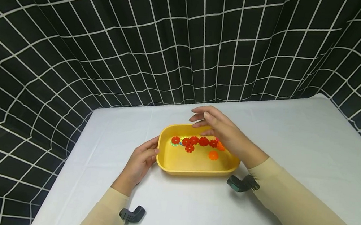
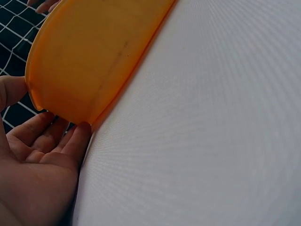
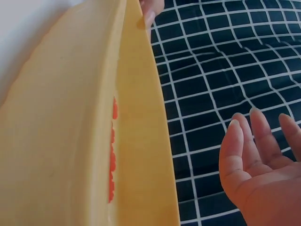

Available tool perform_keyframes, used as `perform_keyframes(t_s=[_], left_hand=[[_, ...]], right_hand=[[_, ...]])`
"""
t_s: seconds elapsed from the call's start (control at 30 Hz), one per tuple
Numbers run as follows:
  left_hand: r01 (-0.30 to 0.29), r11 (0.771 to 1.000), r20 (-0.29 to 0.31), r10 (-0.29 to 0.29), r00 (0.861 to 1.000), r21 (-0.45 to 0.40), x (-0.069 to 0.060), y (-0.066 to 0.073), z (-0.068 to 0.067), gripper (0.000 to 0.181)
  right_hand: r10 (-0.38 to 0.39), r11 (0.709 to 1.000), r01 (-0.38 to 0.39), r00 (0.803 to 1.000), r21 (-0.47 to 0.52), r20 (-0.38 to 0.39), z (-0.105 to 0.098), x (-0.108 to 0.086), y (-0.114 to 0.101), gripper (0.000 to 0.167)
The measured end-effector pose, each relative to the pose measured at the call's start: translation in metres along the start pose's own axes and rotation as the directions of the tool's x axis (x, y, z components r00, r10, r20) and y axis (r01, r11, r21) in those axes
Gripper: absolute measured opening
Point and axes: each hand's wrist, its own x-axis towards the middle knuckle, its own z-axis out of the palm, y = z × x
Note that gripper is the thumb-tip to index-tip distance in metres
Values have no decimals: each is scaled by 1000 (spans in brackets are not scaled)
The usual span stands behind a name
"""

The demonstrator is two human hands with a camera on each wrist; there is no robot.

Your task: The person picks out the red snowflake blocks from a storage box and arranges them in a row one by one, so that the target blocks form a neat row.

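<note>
A yellow plastic tray (image 1: pixel 191 172) rests on the white-covered table. Inside lie several red notched plastic discs (image 1: pixel 204 141), mostly in a row toward the far side, with an orange disc (image 1: pixel 213 155) nearer the front. Bits of green, blue and pink discs show among them. My left hand (image 1: pixel 141 159) holds the tray's left end, its thumb at the rim and fingertips against the outer wall (image 2: pixel 70 106). Over the tray's far right part hovers my right hand (image 1: pixel 219 127), fingers loosely bent and holding nothing; in the right wrist view its palm (image 3: pixel 268 174) is bare.
A white cloth (image 1: pixel 293 156) covers the table around the tray. Behind it and at both sides hangs a black curtain (image 1: pixel 173 54) with white grid lines. Dark devices are worn on the left wrist (image 1: pixel 132 214) and right wrist (image 1: pixel 242 183).
</note>
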Motion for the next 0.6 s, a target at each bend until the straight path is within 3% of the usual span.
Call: perform_keyframes(t_s=[0.6], left_hand=[[10, 1000, -2, -10, 1000, 4, 0, 1, 1, 57]], right_hand=[[141, 989, -138, 989, -51, 55, 20, 36, 23, 56]])
